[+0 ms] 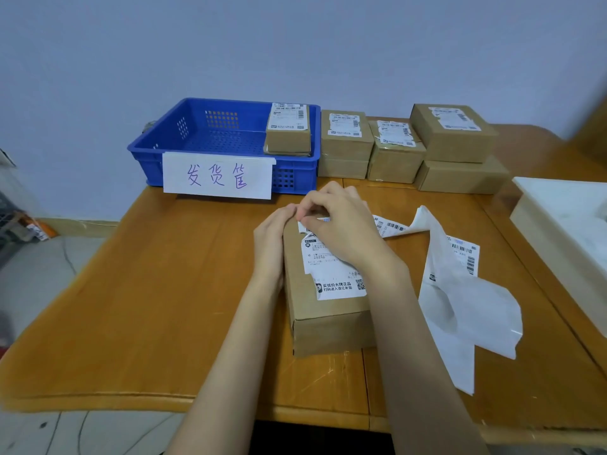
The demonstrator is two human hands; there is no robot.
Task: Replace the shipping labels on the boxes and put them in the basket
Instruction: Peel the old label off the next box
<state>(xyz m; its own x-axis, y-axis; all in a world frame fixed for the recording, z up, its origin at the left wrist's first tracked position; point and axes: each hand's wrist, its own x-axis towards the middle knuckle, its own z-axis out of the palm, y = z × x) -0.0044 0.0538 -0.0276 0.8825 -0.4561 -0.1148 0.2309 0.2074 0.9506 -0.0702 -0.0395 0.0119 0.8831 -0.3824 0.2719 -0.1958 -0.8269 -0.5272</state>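
Hands (315, 224) on box (323, 320) (label-side up)

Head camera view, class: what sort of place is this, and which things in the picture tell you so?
Probably a small parcel packing or shipping station. A blue basket holds one labelled box, more labelled boxes are stacked on the table, and peeled label backing lies beside the hands.

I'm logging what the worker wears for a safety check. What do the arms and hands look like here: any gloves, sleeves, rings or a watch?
Both forearms are bare right to the bottom edge of the picture; no sleeves show. The left hand and right hand wear no gloves, and no ring, watch or bracelet is visible.
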